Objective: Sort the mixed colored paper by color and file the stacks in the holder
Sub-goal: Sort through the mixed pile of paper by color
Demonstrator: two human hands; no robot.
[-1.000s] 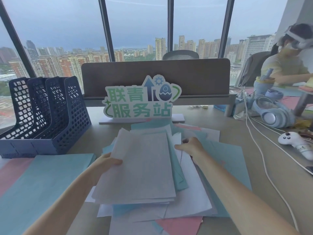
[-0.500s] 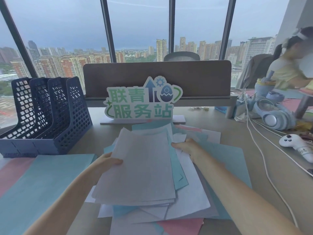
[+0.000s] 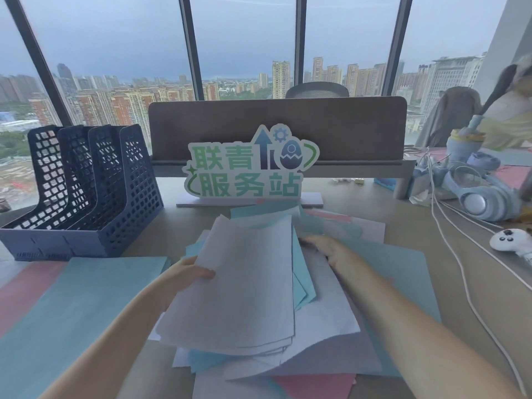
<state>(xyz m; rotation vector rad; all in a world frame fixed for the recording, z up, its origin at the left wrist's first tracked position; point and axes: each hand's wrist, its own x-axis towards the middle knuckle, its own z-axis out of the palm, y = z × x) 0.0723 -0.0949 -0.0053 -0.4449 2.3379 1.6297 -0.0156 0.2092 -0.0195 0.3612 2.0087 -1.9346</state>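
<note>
A mixed pile of white, blue and pink paper [image 3: 388,272] lies on the desk in front of me. My left hand [image 3: 184,276] grips the left edge of a small stack of white sheets [image 3: 247,283], lifted slightly off the pile. My right hand [image 3: 325,249] rests on the pile just right of that stack, fingers under or against loose sheets; whether it grips one I cannot tell. At my left lie a sorted blue stack [image 3: 86,306] and a pink stack [image 3: 26,289] beneath it. The dark blue mesh file holder [image 3: 95,191] stands at the back left, its slots holding nothing.
A green-lettered sign [image 3: 247,174] stands behind the pile before a brown desk divider [image 3: 276,125]. At the right lie white cables [image 3: 460,272], blue headphones [image 3: 483,197] and a white controller [image 3: 509,240]. Another person sits at the far right.
My right hand has drawn in leftward toward the white stack's right edge. The white stack in my left hand has risen slightly. The person at the far right has shifted.
</note>
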